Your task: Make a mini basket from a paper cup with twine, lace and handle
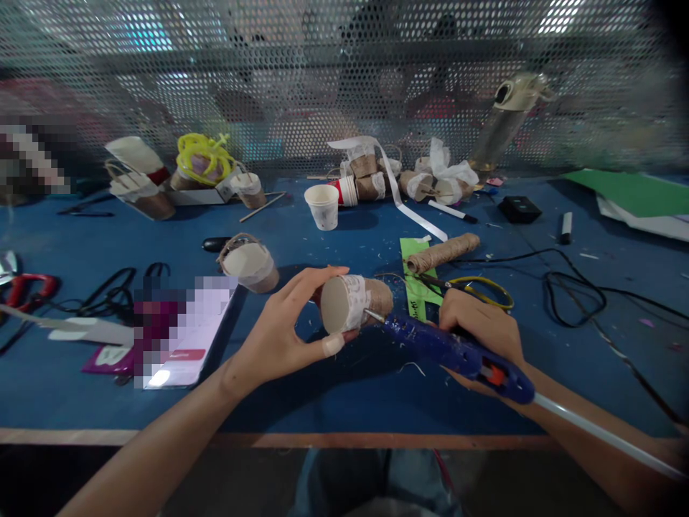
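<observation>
A blue table (344, 402) fills the view, littered with scraps and threads, and a perforated metal screen (301, 86) closes it off along the top of the frame. Finished little cup baskets crowd the upper middle and upper left; one more basket (250, 264) lies on its side just left of centre. An upright white cup (322, 206) stands above centre, a twine spool (442, 253) lies to its lower right beside a green strip (415, 280), and yellow-handled scissors (479, 289) sit just above the right hand. A black cable (581, 287) loops across the right side, with a green sheet (635, 190) at the upper right.

The table's front edge (344, 439) runs as a pale band across the lower frame. The bare blue stretch between that edge and the hands is the clearest ground — clutter hems in the other sides.

The left hand (280, 330) is closed around a paper cup (344, 303) held on its side at the centre of the frame, base toward the camera, thumb beneath and fingers over the top. The right hand (479, 327) is wrapped around a blue glue gun (457, 355), lower right of centre — its metal tip touches the cup's wrapped side.
</observation>
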`<state>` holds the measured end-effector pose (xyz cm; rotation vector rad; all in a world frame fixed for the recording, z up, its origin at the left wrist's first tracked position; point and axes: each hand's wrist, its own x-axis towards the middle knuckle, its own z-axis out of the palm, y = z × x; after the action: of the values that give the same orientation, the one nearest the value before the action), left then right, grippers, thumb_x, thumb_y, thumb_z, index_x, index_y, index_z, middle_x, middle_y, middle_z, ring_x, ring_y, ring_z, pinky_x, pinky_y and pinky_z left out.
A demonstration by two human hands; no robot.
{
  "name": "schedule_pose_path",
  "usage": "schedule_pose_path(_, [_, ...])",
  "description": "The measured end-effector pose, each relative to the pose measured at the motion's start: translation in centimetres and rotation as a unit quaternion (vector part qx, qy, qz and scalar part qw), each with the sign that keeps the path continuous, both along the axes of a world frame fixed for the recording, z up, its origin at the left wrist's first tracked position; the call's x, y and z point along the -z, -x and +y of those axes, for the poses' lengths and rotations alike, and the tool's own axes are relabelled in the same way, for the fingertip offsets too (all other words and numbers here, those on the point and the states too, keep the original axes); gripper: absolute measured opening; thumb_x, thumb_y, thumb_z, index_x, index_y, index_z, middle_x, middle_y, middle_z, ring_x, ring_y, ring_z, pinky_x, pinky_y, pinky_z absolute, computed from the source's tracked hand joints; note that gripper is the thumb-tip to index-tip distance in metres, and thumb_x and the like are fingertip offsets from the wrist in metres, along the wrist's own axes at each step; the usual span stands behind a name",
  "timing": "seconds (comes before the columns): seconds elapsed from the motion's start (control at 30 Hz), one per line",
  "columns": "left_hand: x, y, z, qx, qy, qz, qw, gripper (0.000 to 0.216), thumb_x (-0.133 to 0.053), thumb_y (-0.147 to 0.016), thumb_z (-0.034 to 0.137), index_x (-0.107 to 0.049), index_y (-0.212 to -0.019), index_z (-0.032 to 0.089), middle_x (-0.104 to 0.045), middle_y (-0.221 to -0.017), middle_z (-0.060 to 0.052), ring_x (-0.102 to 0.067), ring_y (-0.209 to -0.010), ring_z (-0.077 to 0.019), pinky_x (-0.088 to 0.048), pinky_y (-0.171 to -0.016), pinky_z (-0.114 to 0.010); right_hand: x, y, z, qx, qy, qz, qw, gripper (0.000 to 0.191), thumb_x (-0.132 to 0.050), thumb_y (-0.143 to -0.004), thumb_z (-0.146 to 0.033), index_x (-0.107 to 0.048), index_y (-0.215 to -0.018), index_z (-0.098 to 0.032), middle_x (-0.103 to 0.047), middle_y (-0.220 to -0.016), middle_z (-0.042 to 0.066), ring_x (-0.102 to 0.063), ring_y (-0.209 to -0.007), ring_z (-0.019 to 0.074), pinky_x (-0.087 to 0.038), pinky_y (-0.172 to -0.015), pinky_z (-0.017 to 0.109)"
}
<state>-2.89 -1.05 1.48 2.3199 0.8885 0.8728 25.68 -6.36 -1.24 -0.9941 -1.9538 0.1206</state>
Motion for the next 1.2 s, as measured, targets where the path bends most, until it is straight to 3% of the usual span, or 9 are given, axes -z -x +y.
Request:
schedule_pose_path(0.57, [-0.23, 0.04, -0.17, -0.011, -0.036, 0.026, 0.999, 0.070, -0.077, -0.081, 0.026, -0.045, -0.143, 0.027, -0.058, -0.131, -0.007, -0.061, -0.110, -0.0226, -0.053, -0.090, -0.031, 0.01, -0.45, 0.00, -0.021, -0.020, -0.011, 1.000, 0.024, -0.061, -0.088, -0.010, -0.047, -0.073, -0.023, -0.048, -0.066, -0.003, -0.050, -0.056, 0.0122, -0.036, -0.053, 0.026])
schedule_pose_path(0.87, [-0.25, 0.04, -0.14, -0.015, -0.072, 0.046, 0.996, 0.068, -0.075, -0.081, 0.028, -0.045, -0.143, 0.025, -0.060, -0.131, -0.008, -0.061, -0.111, -0.0235, -0.052, -0.094, -0.033, 0.02, -0.43, -0.12, -0.005, -0.020, -0.024, 1.000, 0.024, -0.058, -0.088, -0.009, -0.047, -0.072, -0.023, -0.049, -0.066, -0.002, -0.048, -0.055, 0.0120, -0.037, -0.054, 0.026])
schedule_pose_path(1.03, [-0.14, -0.02, -0.12, -0.021, -0.066, 0.044, 0.997, 0.068, -0.075, -0.081, 0.026, -0.045, -0.143, 0.025, -0.060, -0.130, -0.007, -0.061, -0.110, -0.0220, -0.053, -0.088, -0.030, 0.04, -0.28, 0.06, -0.012, -0.033, -0.005, 0.999, 0.027, -0.054, -0.088, -0.003, -0.047, -0.072, -0.023, -0.048, -0.065, -0.003, -0.048, -0.055, 0.0116, -0.035, -0.053, 0.025])
schedule_pose_path(1.2, [0.04, 0.07, -0.06, -0.016, -0.072, 0.043, 0.996, 0.071, -0.077, -0.080, 0.029, -0.044, -0.143, 0.024, -0.059, -0.132, -0.008, -0.060, -0.113, -0.0233, -0.051, -0.097, -0.034, -0.31, -0.23, -0.11, -0.016, -0.021, -0.005, 1.000, 0.025, -0.058, -0.087, -0.005, -0.047, -0.073, -0.024, -0.049, -0.066, -0.003, -0.049, -0.056, 0.0122, -0.036, -0.054, 0.025])
